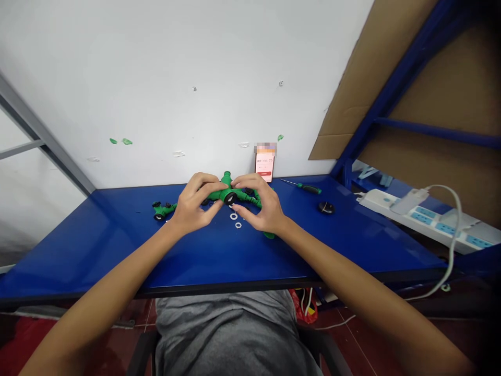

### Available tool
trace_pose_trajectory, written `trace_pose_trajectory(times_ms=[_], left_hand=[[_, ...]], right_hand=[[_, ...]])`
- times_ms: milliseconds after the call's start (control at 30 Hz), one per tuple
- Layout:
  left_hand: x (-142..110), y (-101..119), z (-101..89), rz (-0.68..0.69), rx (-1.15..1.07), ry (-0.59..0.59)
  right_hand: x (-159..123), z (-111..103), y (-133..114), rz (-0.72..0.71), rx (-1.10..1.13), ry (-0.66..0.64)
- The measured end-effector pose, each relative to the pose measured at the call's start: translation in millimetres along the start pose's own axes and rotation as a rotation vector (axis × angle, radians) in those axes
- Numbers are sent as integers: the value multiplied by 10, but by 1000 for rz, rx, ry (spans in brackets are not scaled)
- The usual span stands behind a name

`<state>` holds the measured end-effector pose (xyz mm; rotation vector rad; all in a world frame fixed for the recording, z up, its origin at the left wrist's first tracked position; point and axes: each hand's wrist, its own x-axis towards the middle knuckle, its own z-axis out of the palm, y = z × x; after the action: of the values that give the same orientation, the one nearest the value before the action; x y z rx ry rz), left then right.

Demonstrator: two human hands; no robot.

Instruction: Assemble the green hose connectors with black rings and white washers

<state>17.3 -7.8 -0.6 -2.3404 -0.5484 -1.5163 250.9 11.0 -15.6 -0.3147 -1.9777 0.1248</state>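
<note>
Both my hands meet over the middle of the blue table (117,245). My left hand (195,203) and my right hand (260,203) are closed on a green plastic hose fitting (229,194) with black knobs, held just above the tabletop. Small white rings (236,220) lie on the table right below it. A second green fitting (162,209) rests to the left of my left hand. A bit of green plastic (269,235) shows under my right wrist.
A phone showing a timer (265,165) leans on the white wall behind the hands. A green-handled screwdriver (307,188) and a black round part (326,208) lie to the right. A white power strip (422,216) with a cable sits on the blue shelf at far right.
</note>
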Motion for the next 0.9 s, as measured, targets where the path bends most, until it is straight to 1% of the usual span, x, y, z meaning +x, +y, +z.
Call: trace_pose_trajectory(times_ms=[100, 267, 400, 567, 733, 900], left_hand=[[1, -17, -7, -4, 8, 12], [-10, -51, -2, -37, -29, -18], [-15, -62, 8, -42, -65, -36], [-13, -47, 33, -43, -119, -22], [-92, -58, 97, -160, -247, -35], [-166, -21, 168, -284, -380, -69]], right_hand=[[7, 0, -40, 20, -15, -16], [-2, 18, -66, 49, -44, -14], [-1, 31, -71, 34, -64, -10], [1, 48, -73, -16, -85, 5], [9, 62, -74, 21, -126, -41], [5, 53, -66, -57, -169, -30]])
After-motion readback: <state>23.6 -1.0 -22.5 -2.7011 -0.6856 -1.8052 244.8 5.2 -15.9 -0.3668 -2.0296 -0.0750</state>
